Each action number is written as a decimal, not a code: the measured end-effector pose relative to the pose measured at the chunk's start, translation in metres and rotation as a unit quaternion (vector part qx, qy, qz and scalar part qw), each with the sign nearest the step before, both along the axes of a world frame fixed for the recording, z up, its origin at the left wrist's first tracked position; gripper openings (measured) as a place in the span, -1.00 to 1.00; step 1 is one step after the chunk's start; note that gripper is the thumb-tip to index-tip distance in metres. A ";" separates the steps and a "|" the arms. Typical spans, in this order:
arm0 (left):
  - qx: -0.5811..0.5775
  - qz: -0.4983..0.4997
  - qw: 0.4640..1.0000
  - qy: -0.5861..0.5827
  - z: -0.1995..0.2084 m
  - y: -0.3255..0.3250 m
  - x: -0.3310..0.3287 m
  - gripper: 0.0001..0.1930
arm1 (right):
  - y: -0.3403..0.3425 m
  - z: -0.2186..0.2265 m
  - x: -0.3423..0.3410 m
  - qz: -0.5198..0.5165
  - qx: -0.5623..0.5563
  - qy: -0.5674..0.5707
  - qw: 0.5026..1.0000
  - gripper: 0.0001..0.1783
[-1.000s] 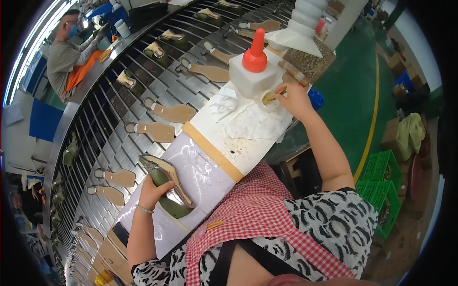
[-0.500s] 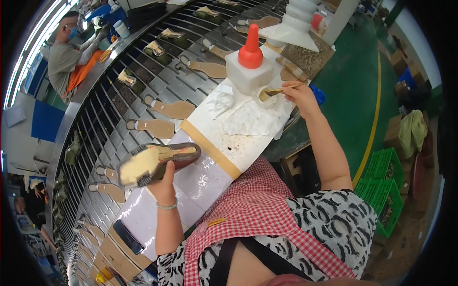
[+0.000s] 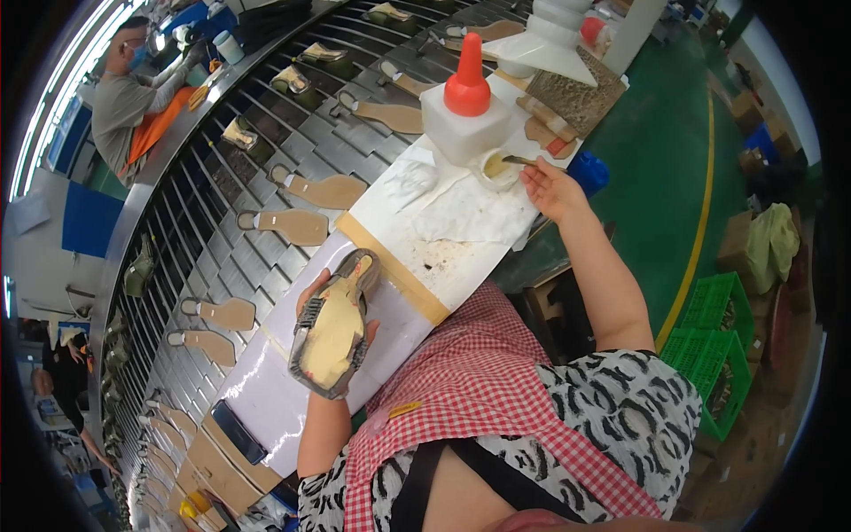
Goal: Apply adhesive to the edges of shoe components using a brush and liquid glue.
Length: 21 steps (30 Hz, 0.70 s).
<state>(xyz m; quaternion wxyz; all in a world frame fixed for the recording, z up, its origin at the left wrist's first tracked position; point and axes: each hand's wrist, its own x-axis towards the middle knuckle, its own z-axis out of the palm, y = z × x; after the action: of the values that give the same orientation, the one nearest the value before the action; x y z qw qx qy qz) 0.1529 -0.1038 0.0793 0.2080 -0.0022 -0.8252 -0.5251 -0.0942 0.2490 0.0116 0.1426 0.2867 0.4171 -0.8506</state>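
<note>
My left hand (image 3: 312,291) is wrapped round a shoe upper (image 3: 335,335), held sole side up above the lilac board (image 3: 399,341). Its underside shows a cream-coloured filling ringed by a dark gathered edge. My right hand (image 3: 553,188) pinches the thin handle of a brush (image 3: 518,160). The brush's tip reaches into the mouth of a small white jar (image 3: 503,184) with yellowish stuff inside; the bristles are hidden. Behind the jar stands a squarish white bottle (image 3: 459,126) with a red pointed cap.
Crumpled white cloth (image 3: 461,217) lies beside the jar. Beyond the board a slatted metal conveyor (image 3: 284,146) carries several tan soles (image 3: 297,227) and shoe uppers (image 3: 238,135). A phone (image 3: 238,433) rests near my left elbow. Across the conveyor sits another person (image 3: 120,115).
My left hand has brought the shoe upper right and nearer to me, turning its underside up toward me. My right hand has lowered slightly, the brush still at the jar.
</note>
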 end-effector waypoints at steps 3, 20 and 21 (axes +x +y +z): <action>0.017 0.048 0.999 0.007 -0.013 0.015 0.003 -0.08 | 0.024 -0.022 0.000 0.020 -0.126 0.075 0.989 -0.81; 0.067 0.049 0.994 0.071 -0.050 0.059 0.014 -0.08 | -0.120 0.121 0.163 0.414 0.045 0.386 0.823 -0.84; 0.072 0.029 0.995 0.063 -0.049 0.059 0.015 -0.05 | -0.122 0.120 0.163 0.414 0.044 0.382 0.825 -0.84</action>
<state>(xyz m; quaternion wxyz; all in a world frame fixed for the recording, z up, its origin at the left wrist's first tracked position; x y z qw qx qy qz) 0.1681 -0.0452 0.0303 0.2739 0.0037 -0.7701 -0.5762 0.0692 0.1269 0.1311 0.2979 -0.2548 0.5549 -0.7337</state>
